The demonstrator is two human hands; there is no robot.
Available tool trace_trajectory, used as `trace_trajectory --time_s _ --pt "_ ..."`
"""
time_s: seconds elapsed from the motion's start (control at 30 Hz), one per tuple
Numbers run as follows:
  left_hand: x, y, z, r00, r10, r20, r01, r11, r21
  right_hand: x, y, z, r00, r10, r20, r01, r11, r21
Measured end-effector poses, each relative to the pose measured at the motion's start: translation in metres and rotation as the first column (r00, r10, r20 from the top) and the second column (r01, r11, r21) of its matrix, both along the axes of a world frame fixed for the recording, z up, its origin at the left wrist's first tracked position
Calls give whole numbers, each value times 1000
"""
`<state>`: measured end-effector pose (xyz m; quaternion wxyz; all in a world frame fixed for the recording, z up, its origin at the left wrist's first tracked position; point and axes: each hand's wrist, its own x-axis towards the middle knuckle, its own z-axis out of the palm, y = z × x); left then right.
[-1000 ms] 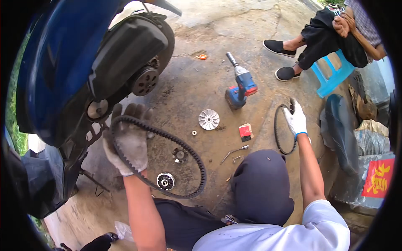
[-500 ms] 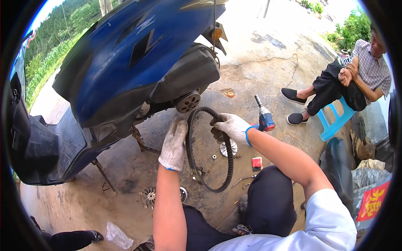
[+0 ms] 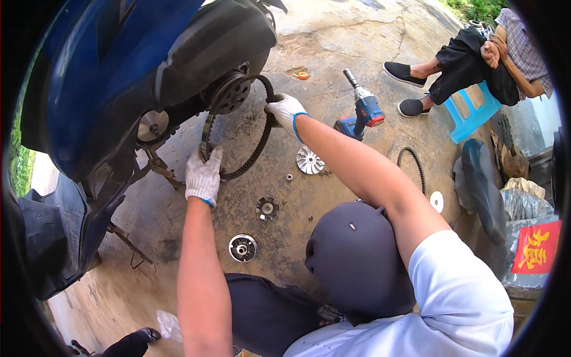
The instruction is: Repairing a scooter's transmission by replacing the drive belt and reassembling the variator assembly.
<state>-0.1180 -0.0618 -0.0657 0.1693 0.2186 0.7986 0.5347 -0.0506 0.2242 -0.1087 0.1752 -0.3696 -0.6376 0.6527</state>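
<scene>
A black toothed drive belt point(image 3: 254, 157) stretches as a loop between my two gloved hands, beside the underside of a blue scooter point(image 3: 65, 77). My left hand point(image 3: 203, 172) grips its lower left side. My right hand point(image 3: 285, 111) pinches its upper right side, fingertips partly hidden. The belt's upper left part crosses the holed round metal pulley point(image 3: 237, 95); I cannot tell whether it is seated on it. Left of the pulley, a shiny disc with a central shaft point(image 3: 153, 126) shows in the open drive housing.
On the floor lie an impact wrench point(image 3: 366, 110), finned disc point(image 3: 310, 160), small bushing point(image 3: 289, 177), dark notched plate point(image 3: 267, 208), round metal part point(image 3: 242, 248), second belt point(image 3: 422, 172) and white disc point(image 3: 436, 201). A person sits on a blue stool point(image 3: 467, 116) near a black seat point(image 3: 483, 190).
Both hands have carried the belt up to the scooter's pulley. My left hand has shifted to its lower left. The view has moved closer, bringing the shaft disc and second belt into sight.
</scene>
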Motion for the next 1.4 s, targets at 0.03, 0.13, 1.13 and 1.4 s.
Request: trace_trajectory --time_s 0.03,0.13,1.13,1.4 --pt "-7 2 3 998 17 -54 -26 984 -176 -13 1 -4 998 53 19 -54 998 45" --pt "-44 -10 0 964 5 -266 -65 974 -218 -57 -6 1 990 117 82 -138 930 341" --pt "-160 -22 -129 735 97 -671 -587 586 -559 -129 -9 63 859 432 276 -421 289 860" --pt "-131 -11 -117 703 230 -673 -592 713 -375 -161 -17 48 836 406 370 -463 160 872"
